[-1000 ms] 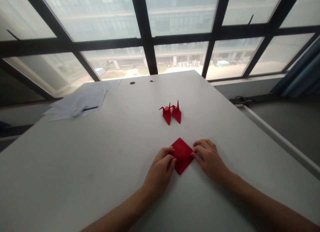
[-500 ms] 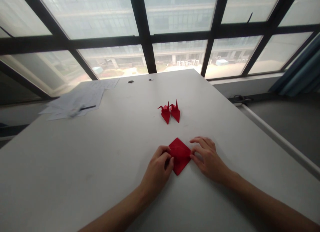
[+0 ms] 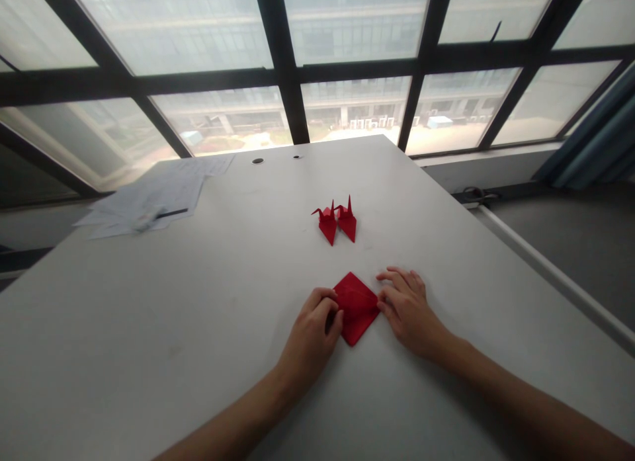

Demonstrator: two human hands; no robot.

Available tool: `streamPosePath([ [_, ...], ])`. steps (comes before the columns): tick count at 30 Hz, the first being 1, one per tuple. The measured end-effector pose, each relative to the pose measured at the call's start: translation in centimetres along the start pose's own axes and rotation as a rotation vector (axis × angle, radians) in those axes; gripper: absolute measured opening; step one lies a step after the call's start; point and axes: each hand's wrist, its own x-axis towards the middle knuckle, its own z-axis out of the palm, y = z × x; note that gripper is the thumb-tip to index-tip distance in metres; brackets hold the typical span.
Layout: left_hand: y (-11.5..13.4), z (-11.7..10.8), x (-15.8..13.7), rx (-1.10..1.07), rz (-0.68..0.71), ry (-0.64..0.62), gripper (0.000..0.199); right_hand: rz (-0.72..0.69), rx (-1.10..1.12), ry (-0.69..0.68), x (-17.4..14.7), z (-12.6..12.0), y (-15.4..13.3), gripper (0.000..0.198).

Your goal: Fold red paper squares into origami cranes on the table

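A red folded paper square (image 3: 355,309) lies on the white table, turned so that one corner points away from me. My left hand (image 3: 320,323) grips its left corner with curled fingers, which hide that corner. At the opposite corner, my right hand (image 3: 404,307) pinches the paper between thumb and index finger, its other fingers loosely spread above the table. Beyond the square stand two red paper cranes, a left one (image 3: 328,228) and a right one (image 3: 348,225), side by side and very close together.
The white table (image 3: 198,302) reaches to the windows. At its far left lie several paper sheets (image 3: 169,183) with a dark pen (image 3: 172,213) on them. Near the far edge is a round cable hole (image 3: 257,161). A blue curtain (image 3: 590,143) hangs at the right.
The thumb and index finger of my right hand have drawn closer together at the paper's right corner. My left hand stays on the left corner, and the cranes have not moved.
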Motion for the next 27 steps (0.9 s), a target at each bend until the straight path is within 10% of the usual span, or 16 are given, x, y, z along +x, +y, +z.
streamPosePath([
  [27, 0.23, -0.02, -0.28, -0.002, -0.017, -0.018, 0.011, 0.074, 0.066, 0.088, 0.58, 0.28, 0.01, 0.012],
])
